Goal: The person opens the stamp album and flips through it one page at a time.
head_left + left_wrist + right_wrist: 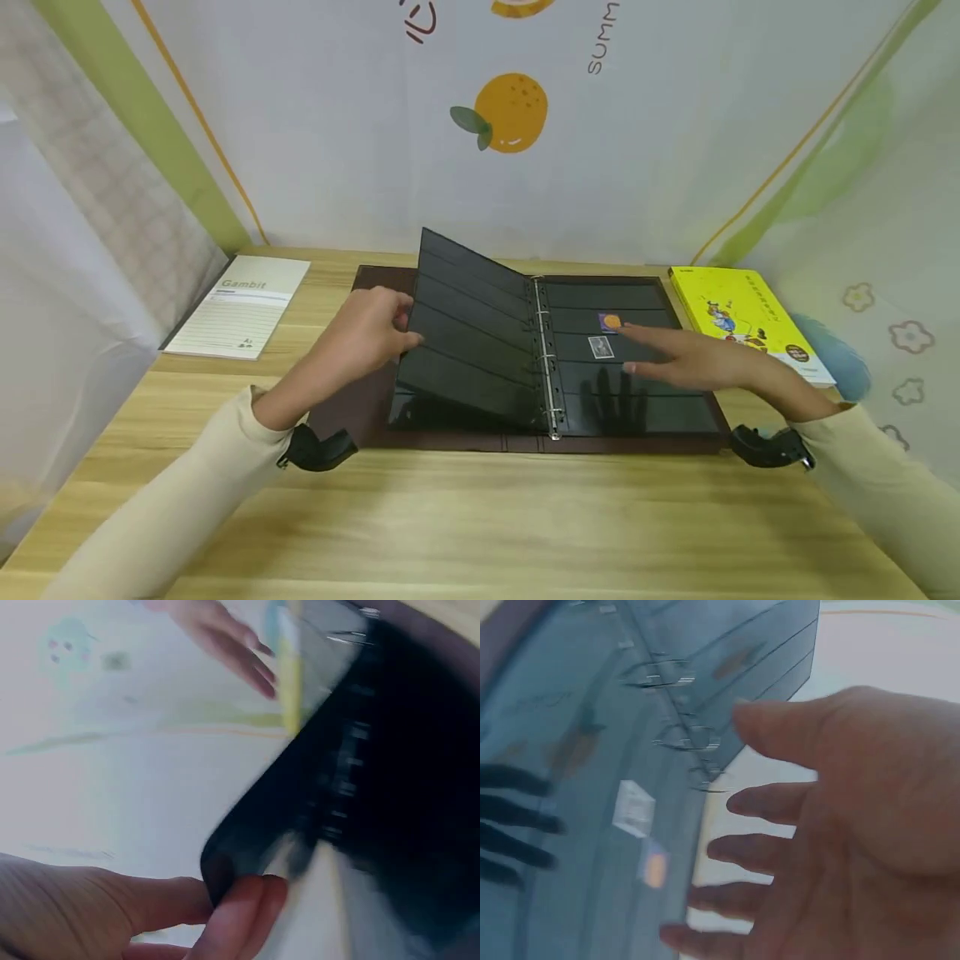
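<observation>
A dark ring-bound stamp album [615,446] lies spread on the table, its metal rings running down the middle. My left hand [371,325] pinches the outer edge of a black album page [472,333], which stands tilted up over the left side; the left wrist view shows thumb and fingers on its corner [221,874]. Above the right-hand page [600,408] hovers my right hand [690,358], fingers extended and holding nothing. Near its fingertips, two stamps sit in the page: a purple one with an orange disc [610,322] and a grey-and-white one [601,347].
A pale notepad [236,308] marked Gambit lies at the table's back left. To the album's right is a yellow book [750,317]. A white curtain with fruit prints [510,112] hangs behind the wooden table [450,517].
</observation>
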Motion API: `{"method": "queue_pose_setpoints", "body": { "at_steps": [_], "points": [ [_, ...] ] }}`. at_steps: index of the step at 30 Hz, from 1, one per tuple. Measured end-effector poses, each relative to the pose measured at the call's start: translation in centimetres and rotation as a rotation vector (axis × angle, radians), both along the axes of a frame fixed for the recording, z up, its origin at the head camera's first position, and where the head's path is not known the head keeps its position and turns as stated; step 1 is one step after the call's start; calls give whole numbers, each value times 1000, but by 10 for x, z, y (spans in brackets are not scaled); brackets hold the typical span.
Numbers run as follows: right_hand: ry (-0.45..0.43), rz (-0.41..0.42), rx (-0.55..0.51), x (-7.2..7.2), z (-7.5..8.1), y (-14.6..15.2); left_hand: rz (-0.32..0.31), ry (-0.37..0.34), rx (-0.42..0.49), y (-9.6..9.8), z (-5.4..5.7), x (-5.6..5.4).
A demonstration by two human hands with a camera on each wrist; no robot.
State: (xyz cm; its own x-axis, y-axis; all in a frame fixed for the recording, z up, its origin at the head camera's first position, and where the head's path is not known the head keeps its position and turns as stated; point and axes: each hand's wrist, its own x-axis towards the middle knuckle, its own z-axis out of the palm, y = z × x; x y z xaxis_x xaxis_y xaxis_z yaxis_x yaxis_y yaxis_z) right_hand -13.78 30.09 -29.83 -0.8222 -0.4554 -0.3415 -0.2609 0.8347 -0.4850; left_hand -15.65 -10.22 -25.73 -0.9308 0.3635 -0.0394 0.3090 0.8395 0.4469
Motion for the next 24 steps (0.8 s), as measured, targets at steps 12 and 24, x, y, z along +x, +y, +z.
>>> {"method": "queue_pose_setpoints", "body": {
  "at_steps": [12, 24],
  "points": [
    [45, -22, 113, 24, -59, 4, 98, -120, -47, -21, -62, -8],
    [62, -61, 95, 26, -73, 6, 68, -102, -119, -15, -78, -9]
  ]
}}
